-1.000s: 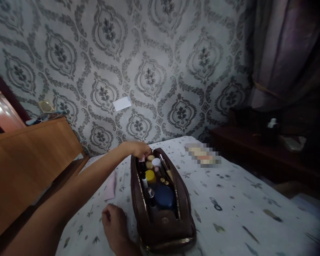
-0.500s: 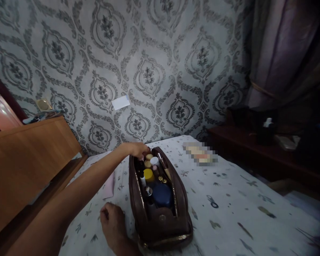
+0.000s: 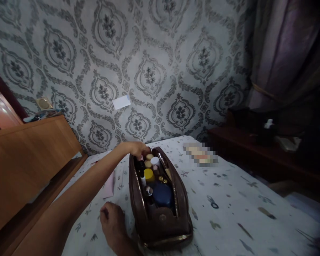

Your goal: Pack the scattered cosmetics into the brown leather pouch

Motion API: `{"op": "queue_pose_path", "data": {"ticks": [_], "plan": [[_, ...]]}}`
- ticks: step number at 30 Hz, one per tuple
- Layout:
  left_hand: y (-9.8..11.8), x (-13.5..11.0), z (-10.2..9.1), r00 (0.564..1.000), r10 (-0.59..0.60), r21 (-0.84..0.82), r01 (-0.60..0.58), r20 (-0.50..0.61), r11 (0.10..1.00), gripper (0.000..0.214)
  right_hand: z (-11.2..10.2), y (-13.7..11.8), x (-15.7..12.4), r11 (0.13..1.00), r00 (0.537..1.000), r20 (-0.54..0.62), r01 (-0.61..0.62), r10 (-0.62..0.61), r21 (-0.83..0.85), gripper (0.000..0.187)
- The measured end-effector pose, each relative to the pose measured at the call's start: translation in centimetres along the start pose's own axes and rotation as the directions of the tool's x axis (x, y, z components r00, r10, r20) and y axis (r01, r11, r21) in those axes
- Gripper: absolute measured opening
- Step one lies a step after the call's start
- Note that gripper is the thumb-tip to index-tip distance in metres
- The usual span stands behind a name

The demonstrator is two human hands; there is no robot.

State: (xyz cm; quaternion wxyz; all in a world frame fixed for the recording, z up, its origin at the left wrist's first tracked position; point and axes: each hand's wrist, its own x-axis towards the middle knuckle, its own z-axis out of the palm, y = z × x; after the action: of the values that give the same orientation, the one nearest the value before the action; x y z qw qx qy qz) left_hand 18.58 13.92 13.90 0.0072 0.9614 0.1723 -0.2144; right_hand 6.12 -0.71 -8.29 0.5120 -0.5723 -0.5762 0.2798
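A brown zippered toiletry bag (image 3: 183,199) stands unzipped on the bed, its long side running away from me. Inside are a dark blue rounded case (image 3: 162,195), a yellow-lidded jar (image 3: 149,175), a white cap (image 3: 154,161), beige round caps (image 3: 148,164), gold earring-like pieces (image 3: 162,180) and a brush (image 3: 167,171) along the right wall. My left hand (image 3: 138,149) reaches into the far left end with curled fingers; their tips and whatever they grip are hidden. My right hand (image 3: 113,222) rests on the sheet left of the bag, loosely fisted, nothing visible in it.
A white patterned sheet (image 3: 202,220) covers the bed. A pink flat item (image 3: 109,185) lies beyond my right hand. To the right is a blurred-out item (image 3: 200,154). A wooden headboard-like panel (image 3: 34,145) borders the left, a dark shelf (image 3: 229,142) the right.
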Motion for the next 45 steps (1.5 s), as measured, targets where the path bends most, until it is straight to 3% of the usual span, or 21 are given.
{"op": "queue_pose_path", "data": {"ticks": [4,12,19,30,39,42,45], "plan": [[0.5,0.0,-0.2,0.996,-0.070,0.079,0.065,0.054,0.995,0.034,-0.2,-0.1,0.1,1.000,1.000,0.018,-0.010,0.009,0.005,0.020],[1.7,0.4,-0.6,0.990,-0.138,0.155,0.131,0.036,0.979,0.012,-0.5,-0.4,0.0,1.000,0.999,0.038,-0.022,0.021,0.018,0.022],[1.2,1.5,0.0,0.995,-0.102,0.115,0.100,0.008,0.988,0.018,-0.5,-0.5,0.0,1.000,1.000,0.007,-0.006,0.006,0.015,0.022],[-0.3,0.5,0.8,0.999,-0.002,-0.020,0.001,-0.043,1.000,0.025,-0.4,-0.2,0.1,1.000,1.000,0.021,0.013,-0.013,0.013,0.021],[0.5,-0.2,0.7,0.990,-0.073,-0.048,0.068,-0.121,0.997,0.022,-0.1,0.0,0.3,1.000,1.000,0.020,0.015,-0.016,0.026,0.020],[1.1,-1.5,0.8,0.939,-0.187,-0.064,0.176,-0.288,0.982,0.020,-0.5,-0.4,0.4,0.998,0.999,0.035,0.020,-0.022,0.061,0.019],[1.2,-3.5,1.8,0.786,-0.334,-0.110,0.326,-0.520,0.939,0.033,-1.1,-0.9,0.3,0.996,0.999,0.046,0.014,-0.019,0.091,0.019]]}}
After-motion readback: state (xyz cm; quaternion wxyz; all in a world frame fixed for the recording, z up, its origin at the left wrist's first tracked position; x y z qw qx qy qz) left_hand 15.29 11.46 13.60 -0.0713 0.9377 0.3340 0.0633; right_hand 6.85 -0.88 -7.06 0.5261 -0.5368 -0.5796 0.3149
